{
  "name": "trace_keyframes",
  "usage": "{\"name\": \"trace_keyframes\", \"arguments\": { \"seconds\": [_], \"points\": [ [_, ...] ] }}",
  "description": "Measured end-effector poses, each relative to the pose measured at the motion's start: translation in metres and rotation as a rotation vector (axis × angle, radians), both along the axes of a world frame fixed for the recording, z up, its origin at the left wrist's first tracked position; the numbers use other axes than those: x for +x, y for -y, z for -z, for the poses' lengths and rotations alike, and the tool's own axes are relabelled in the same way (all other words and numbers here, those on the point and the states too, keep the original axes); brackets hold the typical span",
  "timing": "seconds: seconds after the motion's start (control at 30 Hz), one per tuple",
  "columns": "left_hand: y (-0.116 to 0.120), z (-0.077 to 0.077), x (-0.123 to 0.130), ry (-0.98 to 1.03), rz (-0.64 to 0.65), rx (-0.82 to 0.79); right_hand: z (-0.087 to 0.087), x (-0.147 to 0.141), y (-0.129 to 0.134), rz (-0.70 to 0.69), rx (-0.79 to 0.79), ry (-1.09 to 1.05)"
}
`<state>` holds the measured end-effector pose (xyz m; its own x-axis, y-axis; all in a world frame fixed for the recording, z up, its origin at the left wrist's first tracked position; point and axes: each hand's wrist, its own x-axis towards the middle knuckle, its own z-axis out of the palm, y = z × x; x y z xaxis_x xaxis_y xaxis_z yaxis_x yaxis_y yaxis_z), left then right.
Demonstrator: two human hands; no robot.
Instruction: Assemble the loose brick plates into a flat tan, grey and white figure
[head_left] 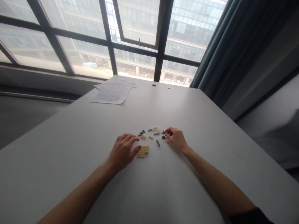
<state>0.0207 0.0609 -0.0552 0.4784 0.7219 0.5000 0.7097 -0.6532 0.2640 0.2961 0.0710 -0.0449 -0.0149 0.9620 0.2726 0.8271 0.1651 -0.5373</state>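
My left hand [123, 150] rests on the table with its fingers apart. Its thumb tip touches, or lies right beside, a tan toy building-brick plate assembly [141, 153]. My right hand [177, 139] is at the right edge of the loose pieces, thumb and forefinger pinched at a small dark grey brick [163, 132]. Just below those fingertips lies a black brick [163, 137]. Between the hands are a long grey brick [158, 143], another grey brick [156, 134] and small tan pieces [143, 137]. White pieces [157, 129] and black pieces [142, 132] lie behind them.
Printed papers [112, 93] overlap at the far left of the white table [149, 109]. A dark cable hole [154, 85] and a small item [169, 88] are near the far edge. Windows stand beyond, with a blue-grey curtain [217, 56] on the right.
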Motion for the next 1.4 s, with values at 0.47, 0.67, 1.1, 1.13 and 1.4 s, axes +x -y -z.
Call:
{"name": "trace_keyframes", "arguments": {
  "seconds": [0.47,0.67,1.1,1.13,1.4],
  "points": [
    [0.0,0.0,0.0,0.023,-0.026,-0.004,0.005,-0.003,-0.008,-0.032,0.046,0.091],
    [0.002,-0.001,0.001,0.003,-0.009,-0.013,-0.004,-0.005,0.006,-0.408,0.044,0.107],
    [0.002,-0.002,0.0,0.0,0.049,0.003,-0.01,-0.018,0.02,-0.51,-0.049,0.091],
    [0.003,-0.003,0.0,-0.001,0.052,0.005,-0.009,-0.02,0.021,-0.486,-0.059,0.014],
    [0.002,-0.002,0.001,-0.002,0.062,0.006,-0.008,-0.03,0.027,-0.366,-0.347,-0.927]
  ]
}}
